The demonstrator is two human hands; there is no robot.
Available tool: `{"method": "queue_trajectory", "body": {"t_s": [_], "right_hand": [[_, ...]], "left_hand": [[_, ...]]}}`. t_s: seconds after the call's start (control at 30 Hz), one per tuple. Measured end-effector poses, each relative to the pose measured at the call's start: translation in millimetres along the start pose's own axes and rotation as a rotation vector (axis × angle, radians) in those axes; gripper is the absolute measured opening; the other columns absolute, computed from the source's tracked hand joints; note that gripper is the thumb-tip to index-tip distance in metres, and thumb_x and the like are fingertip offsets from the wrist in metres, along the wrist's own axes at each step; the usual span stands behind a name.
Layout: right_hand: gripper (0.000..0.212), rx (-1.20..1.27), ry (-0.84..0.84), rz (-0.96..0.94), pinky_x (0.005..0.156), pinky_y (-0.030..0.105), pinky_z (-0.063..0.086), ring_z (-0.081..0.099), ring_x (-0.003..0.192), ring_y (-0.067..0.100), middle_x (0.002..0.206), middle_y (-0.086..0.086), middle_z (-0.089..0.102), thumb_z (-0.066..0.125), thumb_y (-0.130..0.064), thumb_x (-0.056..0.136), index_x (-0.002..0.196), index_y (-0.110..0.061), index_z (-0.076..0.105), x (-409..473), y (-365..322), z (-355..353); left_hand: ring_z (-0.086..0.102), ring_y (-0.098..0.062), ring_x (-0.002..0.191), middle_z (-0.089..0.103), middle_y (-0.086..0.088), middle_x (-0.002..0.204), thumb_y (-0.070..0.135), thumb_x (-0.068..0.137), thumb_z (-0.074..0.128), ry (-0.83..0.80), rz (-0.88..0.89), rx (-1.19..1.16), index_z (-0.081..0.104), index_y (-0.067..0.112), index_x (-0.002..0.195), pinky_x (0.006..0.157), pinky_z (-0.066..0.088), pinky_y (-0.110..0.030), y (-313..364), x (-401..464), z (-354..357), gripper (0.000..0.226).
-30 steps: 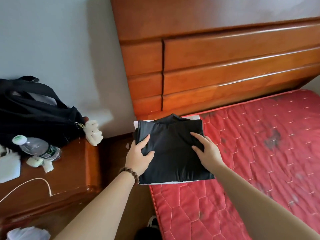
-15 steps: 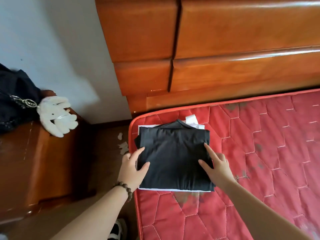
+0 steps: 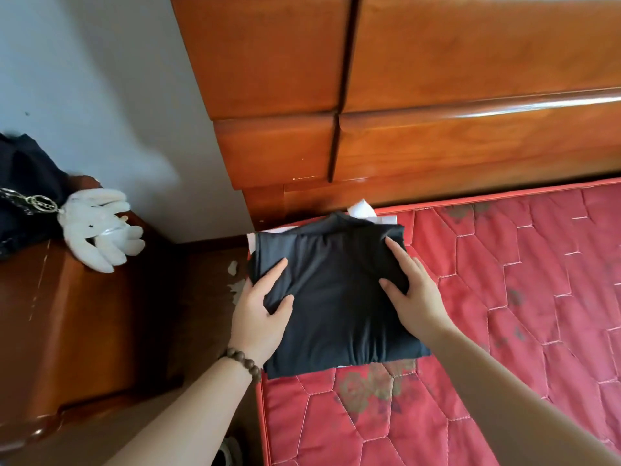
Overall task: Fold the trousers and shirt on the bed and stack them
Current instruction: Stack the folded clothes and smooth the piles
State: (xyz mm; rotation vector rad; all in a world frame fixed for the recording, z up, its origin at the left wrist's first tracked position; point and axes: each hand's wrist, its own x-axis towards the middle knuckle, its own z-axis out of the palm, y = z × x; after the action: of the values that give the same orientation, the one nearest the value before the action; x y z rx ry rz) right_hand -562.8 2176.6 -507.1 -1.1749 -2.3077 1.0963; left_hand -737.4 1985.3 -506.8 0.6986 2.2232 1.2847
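Stack: black folded garment (image 3: 336,297) on white one (image 3: 361,210), mattress (image 3: 504,297) corner.
L hand (image 3: 258,314): thumb over, fingers under edge, to square it.
R hand (image 3: 413,290): fingers flat, spread, pinning.

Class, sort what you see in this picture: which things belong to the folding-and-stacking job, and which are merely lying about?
Part of the job:
folded black garment
white garment beneath it
left hand
right hand
red mattress

Lying about:
white plush keychain toy
black bag
wooden nightstand
paper scraps on the floor
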Motion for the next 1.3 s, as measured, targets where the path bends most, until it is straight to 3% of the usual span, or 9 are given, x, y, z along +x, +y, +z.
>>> {"method": "queue_trajectory", "body": {"t_s": [0.1,0.23,0.43,0.53,0.67,0.77,0.87,1.1,1.3], "right_hand": [[0.075,-0.052,-0.023,-0.014,0.081,0.002,0.034,0.049,0.097,-0.015,0.105,-0.023,0.046,0.066,-0.022,0.087,0.143,-0.05,0.026,7.4,2.5,5.8],[0.078,-0.222,-0.2,0.332,0.089,0.037,0.048,0.058,0.099,0.025,0.11,0.002,0.051,0.06,-0.049,0.087,0.143,-0.058,0.007,-1.3,21.9,20.1],[0.071,-0.091,-0.1,0.178,0.095,0.028,0.039,0.053,0.116,0.025,0.126,0.007,0.056,0.061,-0.027,0.092,0.15,-0.035,0.021,-1.0,24.3,21.7],[0.068,-0.493,-0.072,0.282,0.105,0.046,0.034,0.04,0.126,0.033,0.132,0.011,0.043,0.051,-0.047,0.093,0.15,-0.038,0.015,-1.5,20.3,23.3],[0.055,-0.685,0.148,-0.205,0.116,0.054,0.018,0.027,0.142,0.03,0.15,0.009,0.038,0.047,-0.041,0.093,0.143,-0.018,0.043,10.5,-6.0,39.8],[0.055,-0.739,-0.095,-0.436,0.116,0.056,0.016,0.022,0.145,0.025,0.153,0.004,0.034,0.038,-0.039,0.094,0.144,-0.017,0.041,20.4,-18.0,76.9],[0.057,-0.818,-0.231,-0.405,0.119,0.051,0.004,0.011,0.148,0.02,0.158,-0.001,0.024,0.028,-0.045,0.096,0.149,-0.026,0.03,31.0,-5.8,98.0],[0.059,-0.878,-0.075,-0.107,0.117,0.057,-0.001,-0.001,0.149,0.017,0.161,-0.005,0.01,0.02,-0.052,0.098,0.152,-0.027,0.021,44.2,21.7,65.6],[0.059,-0.799,-0.129,-0.351,0.115,0.062,0.008,0.009,0.148,0.023,0.159,0.002,0.022,0.037,-0.05,0.093,0.148,-0.027,0.034,-11.8,4.2,87.3]], "left_hand": [[0.047,-0.001,0.118,0.05,0.008,0.125,0.018,0.082,0.07,0.049,-0.021,0.045,0.049,0.046,0.132,0.096,0.03,-0.003,-10.2,-1.8,1.2,0.061],[0.039,-0.024,0.133,0.035,-0.009,0.143,0.016,0.084,0.069,-0.07,-0.185,0.124,0.042,0.027,0.141,0.104,0.029,-0.024,-24.4,-1.0,12.2,0.064],[0.035,-0.03,0.136,0.036,-0.016,0.145,0.008,0.083,0.069,0.045,-0.016,0.202,0.052,0.016,0.135,0.11,0.032,-0.032,-18.7,3.9,15.4,0.055],[0.034,-0.041,0.133,0.033,-0.024,0.146,0.016,0.081,0.07,0.191,0.0,0.469,0.06,0.008,0.126,0.107,0.035,-0.051,-14.6,2.7,17.1,0.046],[0.033,-0.036,0.136,0.042,-0.02,0.143,0.019,0.081,0.063,0.146,0.413,0.753,0.059,0.008,0.124,0.112,0.026,-0.053,-3.2,23.3,28.8,0.045],[0.015,-0.031,0.146,0.026,-0.017,0.154,0.027,0.089,0.051,-0.084,0.459,0.955,0.037,0.003,0.143,0.118,0.011,-0.047,-1.6,43.5,51.9,0.06],[0.0,-0.026,0.148,0.007,-0.014,0.159,0.041,0.096,0.031,-0.155,0.332,1.04,0.01,0.005,0.151,0.119,-0.002,-0.041,-24.6,58.4,60.7,0.069],[0.007,-0.027,0.147,0.014,-0.015,0.158,0.055,0.092,0.023,-0.026,0.107,0.961,0.017,0.006,0.15,0.119,0.008,-0.047,-28.6,55.8,52.9,0.076],[0.01,-0.034,0.146,0.021,-0.021,0.155,0.059,0.084,0.037,-0.232,0.45,0.977,0.027,0.006,0.148,0.117,0.01,-0.055,-33.1,8.6,42.7,0.084]]}}
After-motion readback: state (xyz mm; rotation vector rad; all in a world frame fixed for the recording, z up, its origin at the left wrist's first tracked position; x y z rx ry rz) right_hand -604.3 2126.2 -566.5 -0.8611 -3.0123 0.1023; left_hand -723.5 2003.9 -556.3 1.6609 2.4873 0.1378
